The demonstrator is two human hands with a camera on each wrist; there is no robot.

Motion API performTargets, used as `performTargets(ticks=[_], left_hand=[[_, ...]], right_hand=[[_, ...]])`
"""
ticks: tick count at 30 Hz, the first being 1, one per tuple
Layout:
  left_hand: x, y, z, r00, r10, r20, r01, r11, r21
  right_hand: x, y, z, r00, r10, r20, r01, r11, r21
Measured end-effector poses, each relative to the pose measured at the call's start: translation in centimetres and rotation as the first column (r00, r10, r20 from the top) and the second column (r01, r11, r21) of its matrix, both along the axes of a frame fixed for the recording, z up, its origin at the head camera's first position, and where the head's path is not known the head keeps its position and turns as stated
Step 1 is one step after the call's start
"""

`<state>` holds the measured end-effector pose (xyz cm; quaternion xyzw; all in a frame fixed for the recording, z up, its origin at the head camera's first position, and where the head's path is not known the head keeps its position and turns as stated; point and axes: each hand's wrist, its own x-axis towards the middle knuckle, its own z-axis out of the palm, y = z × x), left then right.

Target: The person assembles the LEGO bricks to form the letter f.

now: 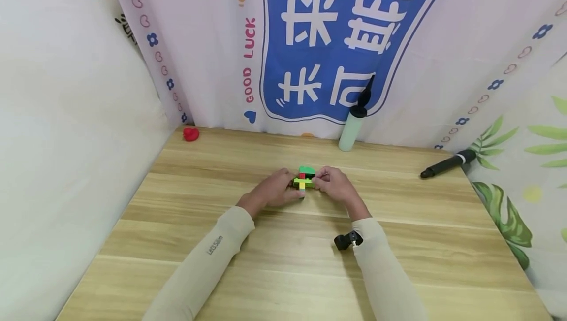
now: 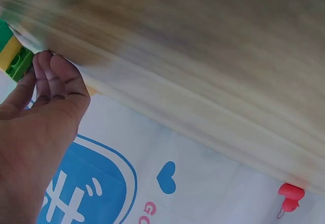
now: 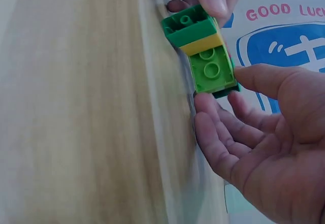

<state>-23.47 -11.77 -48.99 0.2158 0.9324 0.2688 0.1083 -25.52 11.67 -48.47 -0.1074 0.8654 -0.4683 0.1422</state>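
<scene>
A small build of toy bricks (image 1: 302, 183) stands between both hands near the middle of the table. It has green, red, light green and yellow bricks stacked together. My left hand (image 1: 278, 189) holds its left side, the thumb near the lower bricks. From the right, my right hand (image 1: 335, 184) pinches the end of the light green brick (image 3: 208, 74) between thumb and fingers. Hollow undersides of this brick and the dark green brick (image 3: 195, 28) face the right wrist view. In the left wrist view, the build (image 2: 14, 54) is cut off by the frame edge.
A red toy duck (image 1: 191, 134) sits at the table's far left corner. At the back stands a pale green hand pump (image 1: 350, 131) with a black top. A black stick-like object (image 1: 447, 164) lies at the right edge. A printed curtain (image 1: 212, 65) hangs behind the wooden table (image 1: 283, 272).
</scene>
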Motion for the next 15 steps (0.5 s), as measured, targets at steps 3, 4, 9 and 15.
performTargets(ticks=[3, 4, 9, 15], left_hand=[[0.2, -0.02, 0.12, 1.0, 0.002, 0.002, -0.002, 1.0, -0.018], [0.26, -0.04, 0.16, 1.0, -0.001, 0.001, 0.001, 1.0, -0.022], [0.44, -0.07, 0.4, 1.0, -0.009, -0.003, 0.009, 0.999, -0.038], [0.64, -0.32, 0.51, 1.0, 0.002, 0.028, -0.003, 1.0, 0.013]], right_hand=[[0.34, -0.22, -0.05, 0.999, 0.003, -0.05, 0.001, 0.997, 0.076], [0.45, -0.28, -0.05, 0.998, 0.0, -0.06, 0.005, 0.995, 0.096], [0.7, -0.46, 0.15, 0.997, 0.001, -0.079, 0.011, 0.988, 0.155], [0.9, -0.16, 0.47, 0.997, 0.015, -0.078, -0.001, 0.986, 0.169]])
